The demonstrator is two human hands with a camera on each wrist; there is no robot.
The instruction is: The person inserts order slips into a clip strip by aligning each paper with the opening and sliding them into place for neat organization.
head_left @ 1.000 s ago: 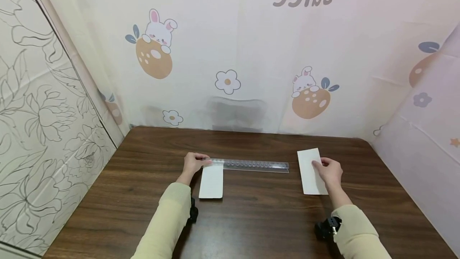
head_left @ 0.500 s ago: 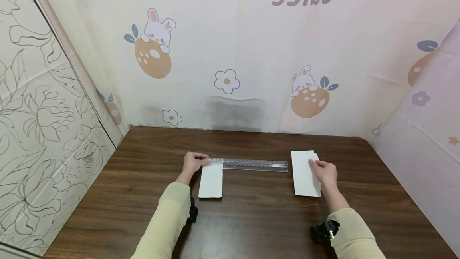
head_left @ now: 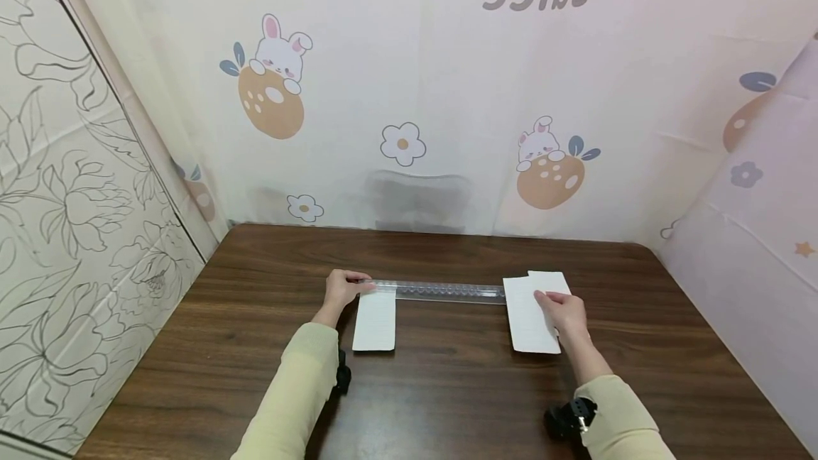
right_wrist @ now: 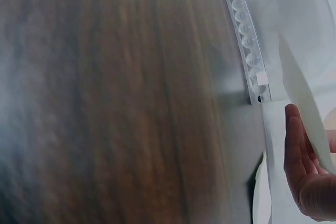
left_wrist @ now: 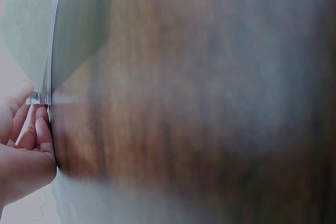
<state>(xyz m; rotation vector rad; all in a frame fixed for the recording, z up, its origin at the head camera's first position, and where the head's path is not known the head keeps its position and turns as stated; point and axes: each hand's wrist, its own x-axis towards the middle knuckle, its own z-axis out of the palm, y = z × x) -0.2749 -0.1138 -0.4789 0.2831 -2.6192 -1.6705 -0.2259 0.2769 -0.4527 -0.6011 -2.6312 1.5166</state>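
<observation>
My left hand pinches the left end of a long clear plastic strip with a row of round bumps along it. A white paper slip lies at that end, its top edge overlapping the strip. On the right, my right hand pinches another white paper slip by its right edge. The right wrist view shows this held slip raised above the table. Its left edge covers the strip's right end in the head view. A third slip lies partly hidden behind it.
The brown wooden table runs back to a patterned curtain. A floral panel stands along the left, and more curtain hangs on the right.
My right hand has moved left with its paper slip, from beside the strip to over its right end. The slip behind it has come into view. My left hand stays put.
</observation>
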